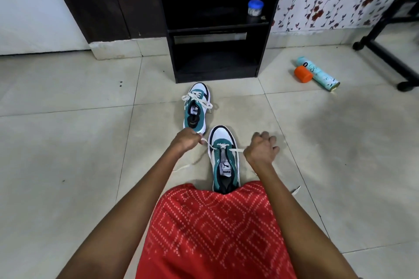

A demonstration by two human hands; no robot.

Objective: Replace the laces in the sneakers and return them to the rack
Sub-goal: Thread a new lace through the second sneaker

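Teal near sneaker (pixel 223 161), white toe, black trim, sits upright on the floor, toe pointing at the black open rack (pixel 204 27). Its white lace (pixel 223 146) threads only the lowest eyelets, both ends drawn out sideways. The far sneaker (pixel 196 110) stands just before the rack, loose lace (pixel 197 97) draped across its tongue.

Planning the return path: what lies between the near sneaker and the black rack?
In the head view, the far sneaker, loosely laced, stands between the near sneaker and the rack.
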